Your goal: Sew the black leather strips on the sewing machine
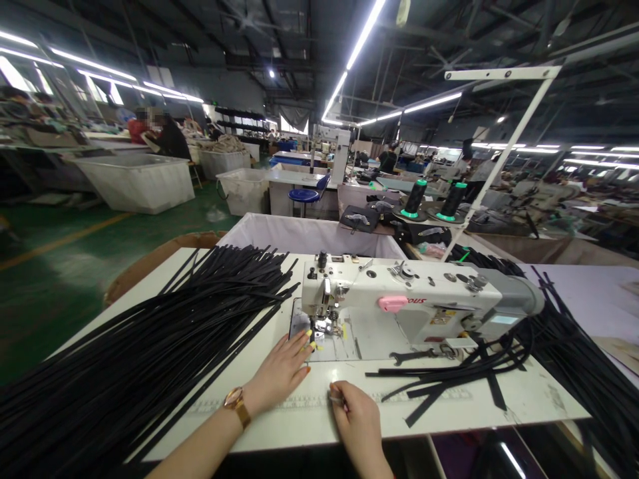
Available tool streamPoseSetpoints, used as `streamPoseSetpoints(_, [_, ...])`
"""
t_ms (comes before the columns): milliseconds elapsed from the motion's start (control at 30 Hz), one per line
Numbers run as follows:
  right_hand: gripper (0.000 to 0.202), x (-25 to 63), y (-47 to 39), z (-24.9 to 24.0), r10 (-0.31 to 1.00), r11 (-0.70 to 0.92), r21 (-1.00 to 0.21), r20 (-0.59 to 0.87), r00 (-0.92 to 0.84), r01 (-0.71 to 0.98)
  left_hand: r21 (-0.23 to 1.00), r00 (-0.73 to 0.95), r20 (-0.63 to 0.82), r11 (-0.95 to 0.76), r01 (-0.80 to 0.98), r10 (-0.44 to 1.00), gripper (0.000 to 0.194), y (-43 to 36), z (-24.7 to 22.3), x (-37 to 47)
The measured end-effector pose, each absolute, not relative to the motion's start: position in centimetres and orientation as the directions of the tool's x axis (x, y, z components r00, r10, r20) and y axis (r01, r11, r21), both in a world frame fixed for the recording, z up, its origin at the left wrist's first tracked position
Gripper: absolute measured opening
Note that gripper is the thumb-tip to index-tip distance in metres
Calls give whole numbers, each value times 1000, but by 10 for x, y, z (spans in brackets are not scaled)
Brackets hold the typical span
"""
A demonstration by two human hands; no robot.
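The person's left hand [279,376] lies palm down on the table [319,426], fingers extended and gripping nothing, with the fingertips at a dark edge beside the presser foot [324,327] of the sewing machine [369,286]. Whether a strip lies under these fingers cannot be told. The right hand [358,419] is near the front edge of the table, its fingers curled closed on a small thing [338,399] too unclear to identify. The black strips [174,346] are heaped on the table at the left of the machine; shorter loose strips [449,386] lie at its right, near a wrench [414,356]. For sound work at the foot, the left fingers should press lightly and flat, guiding rather than pulling, since a sideways drag could skew a narrow strip. The fingertips are close to the foot and should be clear of the needle's path before the machine runs. The right hand should hold the small thing short and away from the moving parts. Any strip under the foot should lie flat, untwisted and square. The ruler [304,402] across the table may serve as a length check. Loose ends of the heap should not reach the stitching area, where they could catch.
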State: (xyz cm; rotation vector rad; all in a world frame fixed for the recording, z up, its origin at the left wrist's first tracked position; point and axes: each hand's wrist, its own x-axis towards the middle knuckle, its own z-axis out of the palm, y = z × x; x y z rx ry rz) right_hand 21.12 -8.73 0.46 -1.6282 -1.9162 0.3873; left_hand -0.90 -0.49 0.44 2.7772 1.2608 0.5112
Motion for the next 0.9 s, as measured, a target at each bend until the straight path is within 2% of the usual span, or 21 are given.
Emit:
streamPoseSetpoints(500, [19,210,-87,11,953,232,-557,293,-73,797,180,615,265,-664,726,743,47,4,3,-9])
streamPoseSetpoints(800, [19,209,-86,10,961,217,-541,266,-79,812,217,609,281,-667,712,742,49,5,1,-9])
streamPoseSetpoints(900, [19,208,-87,11,965,209,-540,250,-82,815,264,597,304,-668,696,743,43,17,5,-13])
